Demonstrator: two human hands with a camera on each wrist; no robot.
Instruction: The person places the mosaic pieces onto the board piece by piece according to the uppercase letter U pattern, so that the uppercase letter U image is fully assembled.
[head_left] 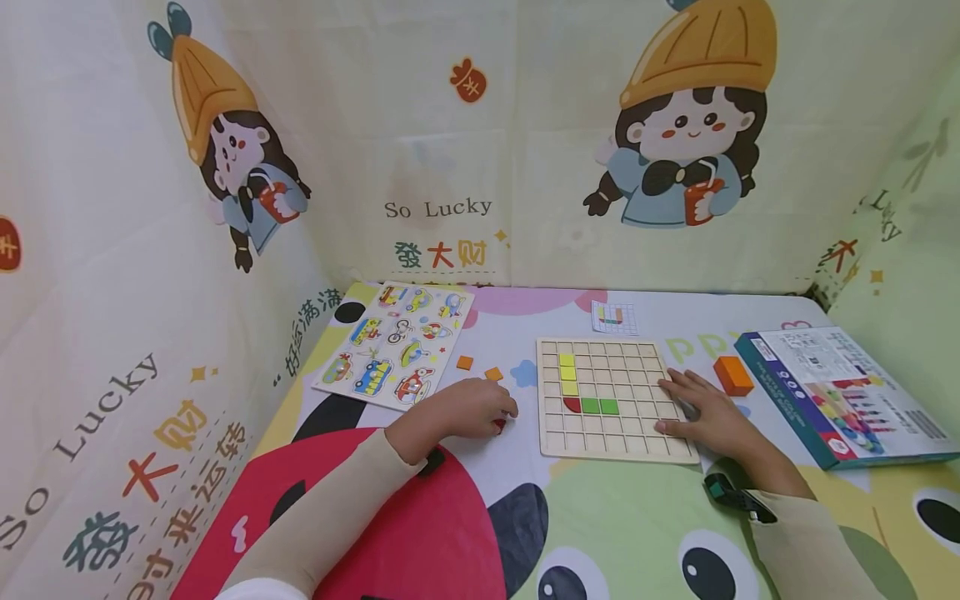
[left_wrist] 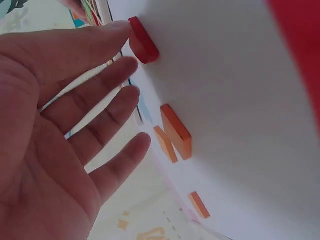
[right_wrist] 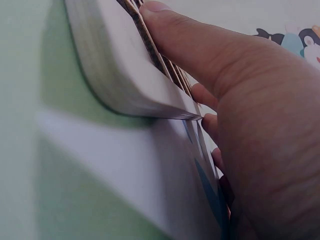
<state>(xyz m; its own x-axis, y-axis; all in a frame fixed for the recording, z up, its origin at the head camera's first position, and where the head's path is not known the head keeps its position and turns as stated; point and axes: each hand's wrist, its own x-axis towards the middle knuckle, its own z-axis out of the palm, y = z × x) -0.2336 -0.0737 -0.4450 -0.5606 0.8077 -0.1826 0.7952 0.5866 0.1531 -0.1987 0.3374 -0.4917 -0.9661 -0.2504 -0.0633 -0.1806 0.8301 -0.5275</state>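
My left hand point(head_left: 476, 408) is just left of the wooden grid board point(head_left: 645, 442). Its thumb meets a small red piece point(left_wrist: 144, 42) with a rounded corner in a pinch; the index finger is hidden behind the thumb in the left wrist view, while the other fingers are extended. My right hand point(head_left: 708, 421) rests on the board's right edge with fingers spread, its thumb point(right_wrist: 185, 42) lying over the rim. On the grid stand a column of yellow squares point(head_left: 567, 373), a red rounded corner piece point(head_left: 572, 405) and two green squares point(head_left: 600, 406).
Small orange squares point(head_left: 465, 362) lie between the board and a vehicle picture sheet point(head_left: 367, 333). Behind the board is a small pattern card point(head_left: 615, 317). To the right are an orange block point(head_left: 732, 376) and a flat box point(head_left: 847, 392). Printed cloth walls point(head_left: 540, 250) enclose the table.
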